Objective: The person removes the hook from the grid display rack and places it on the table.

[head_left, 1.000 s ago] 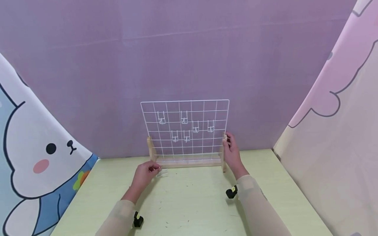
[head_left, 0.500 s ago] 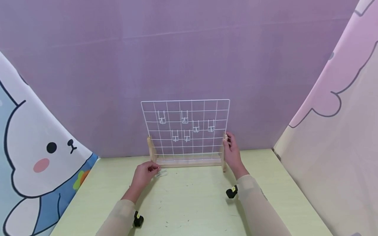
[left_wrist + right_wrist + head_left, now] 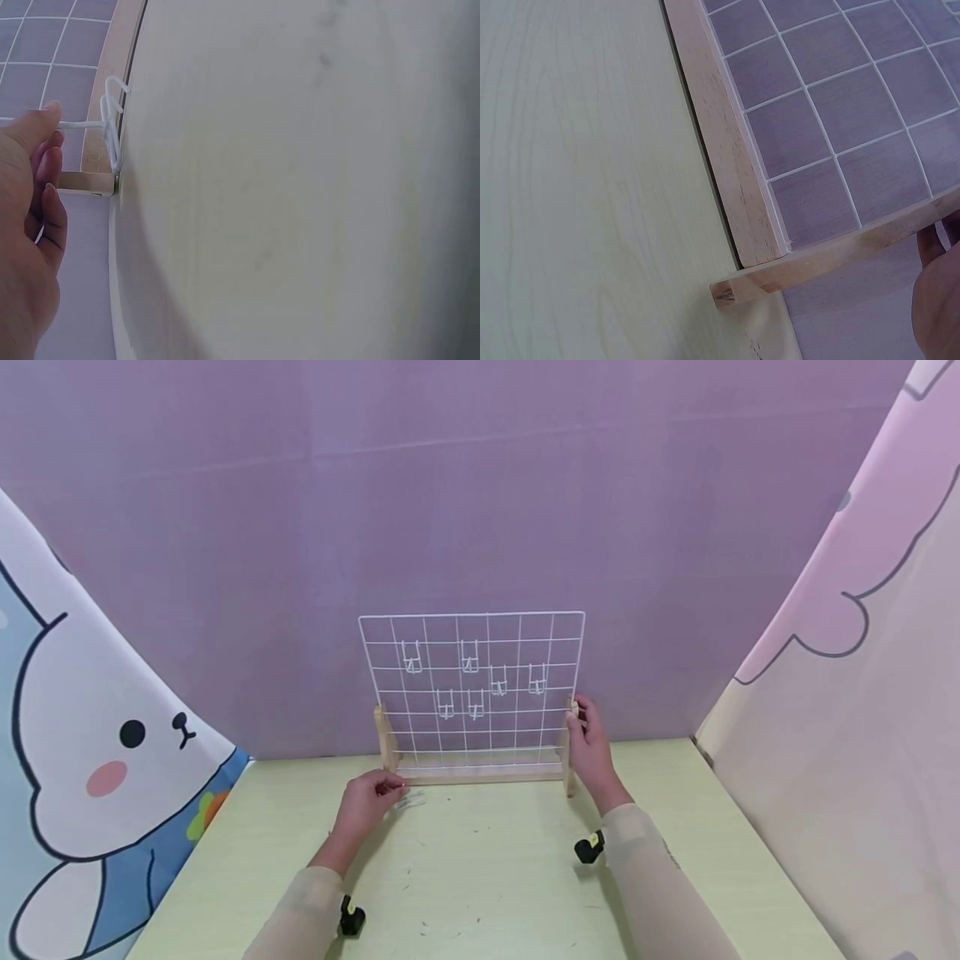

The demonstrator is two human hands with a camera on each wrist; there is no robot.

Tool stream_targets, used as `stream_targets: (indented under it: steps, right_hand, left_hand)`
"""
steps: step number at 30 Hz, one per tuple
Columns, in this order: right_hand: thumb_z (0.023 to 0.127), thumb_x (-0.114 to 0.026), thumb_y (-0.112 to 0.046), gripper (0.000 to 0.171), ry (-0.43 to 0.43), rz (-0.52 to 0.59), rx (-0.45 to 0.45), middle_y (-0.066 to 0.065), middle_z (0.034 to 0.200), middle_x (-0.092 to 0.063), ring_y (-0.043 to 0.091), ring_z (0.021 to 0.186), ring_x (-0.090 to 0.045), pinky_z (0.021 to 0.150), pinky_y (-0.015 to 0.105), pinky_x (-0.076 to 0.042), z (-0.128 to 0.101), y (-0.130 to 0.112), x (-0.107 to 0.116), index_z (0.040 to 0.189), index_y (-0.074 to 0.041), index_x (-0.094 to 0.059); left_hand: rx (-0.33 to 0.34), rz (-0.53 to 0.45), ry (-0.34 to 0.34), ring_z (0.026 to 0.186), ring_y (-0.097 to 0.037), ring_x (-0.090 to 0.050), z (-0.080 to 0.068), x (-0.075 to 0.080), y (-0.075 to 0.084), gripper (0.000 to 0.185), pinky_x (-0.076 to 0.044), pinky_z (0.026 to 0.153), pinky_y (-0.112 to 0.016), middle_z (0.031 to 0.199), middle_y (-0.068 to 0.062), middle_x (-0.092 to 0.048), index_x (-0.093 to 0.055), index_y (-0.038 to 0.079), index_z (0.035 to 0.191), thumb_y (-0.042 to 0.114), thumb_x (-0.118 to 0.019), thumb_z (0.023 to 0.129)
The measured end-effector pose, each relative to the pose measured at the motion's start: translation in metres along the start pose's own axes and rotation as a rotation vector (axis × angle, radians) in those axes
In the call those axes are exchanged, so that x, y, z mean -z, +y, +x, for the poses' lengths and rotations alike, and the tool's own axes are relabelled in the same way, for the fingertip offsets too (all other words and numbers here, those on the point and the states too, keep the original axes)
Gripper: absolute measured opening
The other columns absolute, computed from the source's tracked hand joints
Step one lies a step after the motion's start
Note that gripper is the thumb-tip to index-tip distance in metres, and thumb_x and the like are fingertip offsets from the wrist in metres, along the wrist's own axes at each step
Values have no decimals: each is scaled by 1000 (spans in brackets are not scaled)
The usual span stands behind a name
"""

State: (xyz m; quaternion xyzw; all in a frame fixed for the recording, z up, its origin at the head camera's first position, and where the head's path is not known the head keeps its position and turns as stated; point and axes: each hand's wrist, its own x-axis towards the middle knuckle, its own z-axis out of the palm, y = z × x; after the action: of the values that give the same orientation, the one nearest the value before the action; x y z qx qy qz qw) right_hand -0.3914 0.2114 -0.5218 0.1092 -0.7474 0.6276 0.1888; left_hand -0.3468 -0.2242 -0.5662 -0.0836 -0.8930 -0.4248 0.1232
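First: Which step do we find?

Second: We find the left hand pinching a hook by the lower left corner of the rack, near the back edge of the table. We judge it hook handling, next needing a firm pinch and steady rack.

First: Pose?

Second: Left hand low, thumb to fingers; right hand higher, curled round the right post.

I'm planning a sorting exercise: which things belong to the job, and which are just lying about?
Seemingly the job's:
wire grid
wooden stand, gripped by right hand
six hung hooks
another hook, pinched by left hand

Seemingly incidental:
dark specks on table
rabbit-print cloth
black pieces beside sleeves
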Motion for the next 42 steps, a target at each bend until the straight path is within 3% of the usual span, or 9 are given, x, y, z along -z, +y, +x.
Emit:
stream_targets:
  steps: [7,18,23,28,32,39,42]
  right_hand:
    - [120,-48,-31,43,2,25,3,22,152,-52,47,134,-54,111,71,-46,0,1,1,162,-19,-46]
    - [120,-47,-31,41,19,-2,-6,19,150,-54,41,132,-56,111,67,-50,-1,-4,-2,159,-20,-46]
    - [120,-48,-32,42,10,-3,-6,20,151,-54,42,133,-56,111,67,-50,-2,-5,-2,160,-20,-46]
    - [120,-48,-34,45,-4,4,-22,20,156,-51,45,137,-54,112,69,-49,-2,-5,0,163,-21,-44]
    - [121,-46,-28,47,-16,19,-34,23,160,-48,47,141,-50,116,70,-44,-1,-3,0,166,-18,-41]
    - [120,-43,-10,44,-14,65,-28,36,155,-44,57,137,-48,115,75,-41,1,-5,-1,162,-1,-40]
    - [120,-43,-13,42,-9,60,-18,34,154,-46,54,136,-49,113,75,-41,0,-7,-2,161,-3,-41]
  left_hand:
    - [3,-43,7,78,-17,-61,-1,2,3,9,-52,62,-25,88,0,-71,-83,10,102,9,-89,95]
    - [6,-119,68,76,-16,-62,0,6,8,12,-52,59,-23,89,-5,-72,-81,7,103,5,-89,94]
    - [3,-142,96,78,-17,-64,2,11,18,11,-53,61,-23,92,-6,-73,-80,9,99,7,-89,95]
    - [-41,-156,120,81,-19,-65,6,16,31,12,-54,65,-23,96,-7,-75,-79,7,104,8,-89,95]
    - [-68,-163,135,81,-21,-66,11,20,40,13,-55,68,-23,96,-7,-77,-80,7,104,5,-88,95]
    - [-67,-160,133,83,-18,-65,18,26,49,11,-56,70,-23,100,-5,-76,-79,9,106,10,-86,98]
    - [-77,-184,145,82,-21,-65,21,29,55,12,-55,69,-24,98,-6,-75,-79,8,106,10,-87,98]
